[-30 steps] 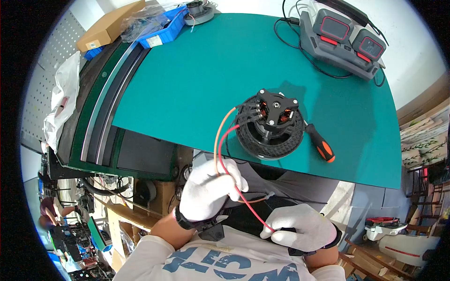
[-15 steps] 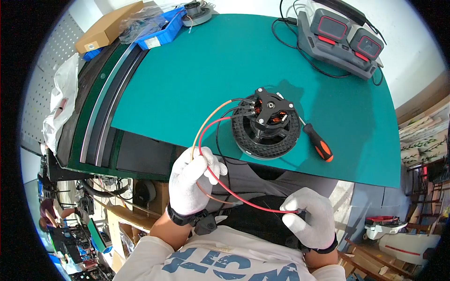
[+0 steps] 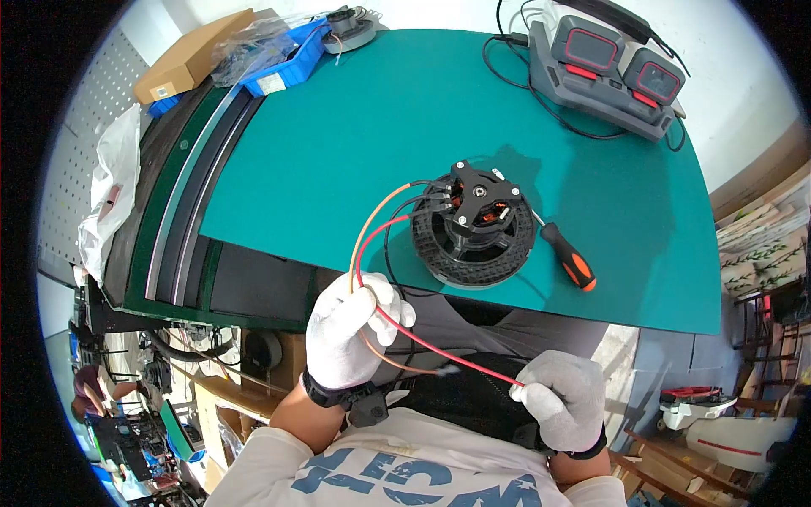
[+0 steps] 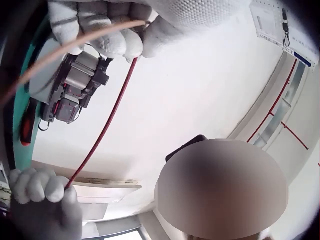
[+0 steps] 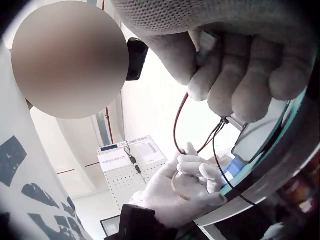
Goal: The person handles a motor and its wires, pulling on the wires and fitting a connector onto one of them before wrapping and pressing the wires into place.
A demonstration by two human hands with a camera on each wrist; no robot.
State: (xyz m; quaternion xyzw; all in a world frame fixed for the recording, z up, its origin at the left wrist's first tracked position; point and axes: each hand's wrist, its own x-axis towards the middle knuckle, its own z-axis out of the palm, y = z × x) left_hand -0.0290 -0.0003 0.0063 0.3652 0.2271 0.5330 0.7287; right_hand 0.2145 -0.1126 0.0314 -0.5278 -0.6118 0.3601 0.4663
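Note:
My gloved left hand [image 3: 346, 329] pinches a red wire [image 3: 439, 349] and an orange wire [image 3: 372, 218] between thumb and fingers, below the table's front edge. Farther right, my gloved right hand [image 3: 562, 397] pinches the red wire near its end, and that stretch runs nearly straight between both hands. A pale, translucent tip [image 5: 206, 42] shows between the right thumb and fingers in the right wrist view. The orange wire's end hangs loose past the left hand. Both wires come from a black wheel motor [image 3: 473, 253] on the table, along with a black wire [image 3: 389, 245].
An orange and black screwdriver [image 3: 570, 258] lies right of the motor on the green tabletop [image 3: 338, 144]. A charger with two batteries [image 3: 608, 76] stands at the back right. At the back left are a blue bin [image 3: 291, 68] and a cardboard box [image 3: 194, 55].
My left hand has moved left and up along the wires. My right hand has risen and gone right with the red wire's end, and the red wire has straightened between the hands.

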